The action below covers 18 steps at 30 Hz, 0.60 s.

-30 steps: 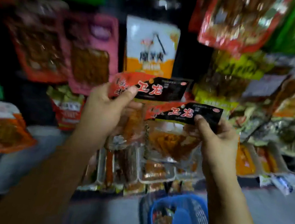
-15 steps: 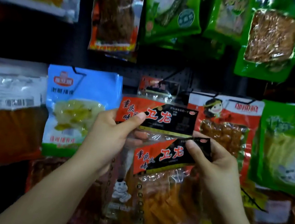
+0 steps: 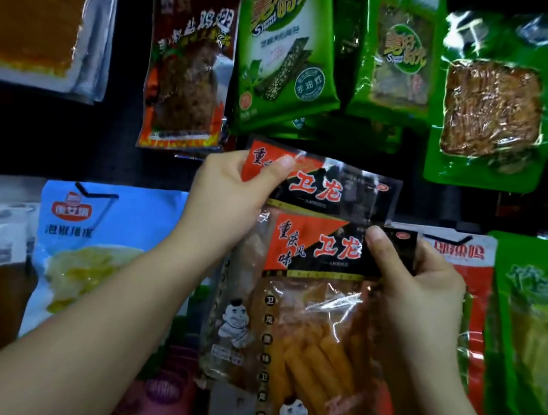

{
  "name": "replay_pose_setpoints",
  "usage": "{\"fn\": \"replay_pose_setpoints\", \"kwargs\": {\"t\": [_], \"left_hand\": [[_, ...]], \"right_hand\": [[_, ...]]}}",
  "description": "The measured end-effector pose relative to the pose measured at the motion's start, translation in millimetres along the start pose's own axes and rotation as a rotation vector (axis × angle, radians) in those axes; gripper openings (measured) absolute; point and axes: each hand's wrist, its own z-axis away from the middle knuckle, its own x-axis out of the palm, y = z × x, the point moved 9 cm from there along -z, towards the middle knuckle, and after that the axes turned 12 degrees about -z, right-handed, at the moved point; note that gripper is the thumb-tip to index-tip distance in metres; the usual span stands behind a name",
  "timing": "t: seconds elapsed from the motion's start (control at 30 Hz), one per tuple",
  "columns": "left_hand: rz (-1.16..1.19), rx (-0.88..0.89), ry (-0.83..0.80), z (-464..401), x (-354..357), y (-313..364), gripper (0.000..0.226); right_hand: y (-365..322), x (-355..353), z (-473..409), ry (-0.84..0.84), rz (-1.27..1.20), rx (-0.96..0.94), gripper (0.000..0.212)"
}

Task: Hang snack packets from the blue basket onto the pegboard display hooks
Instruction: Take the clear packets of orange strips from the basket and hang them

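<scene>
Two clear snack packets with red-and-black headers are held up in front of the black pegboard. My left hand pinches the top left corner of the rear packet, thumb on its header. My right hand pinches the top right corner of the front packet, which overlaps the rear one and shows orange sticks inside. The blue basket is out of view.
Hung packets crowd the board: a dark red one and green ones above, a blue one to the left, a red one and a green one to the right. A bare patch of board lies behind the rear packet's header.
The view has swung up from the basket and lower racks to the upper board. Both hands have lifted the two packets higher, the rear one now just below the green packets.
</scene>
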Motion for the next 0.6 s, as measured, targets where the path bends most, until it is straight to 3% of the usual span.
{"fn": "replay_pose_setpoints", "kwargs": {"t": [0.17, 0.4, 0.6], "left_hand": [[0.000, -0.025, 0.039, -16, 0, 1, 0.025], [-0.030, -0.081, 0.009, -22, 9, -12, 0.036], [-0.051, -0.033, 0.028, -20, 4, -14, 0.044]], "right_hand": [[-6, 10, -13, -0.011, -0.044, -0.003, 0.007], [5, 14, -16, 0.021, -0.021, 0.056, 0.024], [13, 16, -16, 0.030, -0.054, 0.084, 0.013]]}}
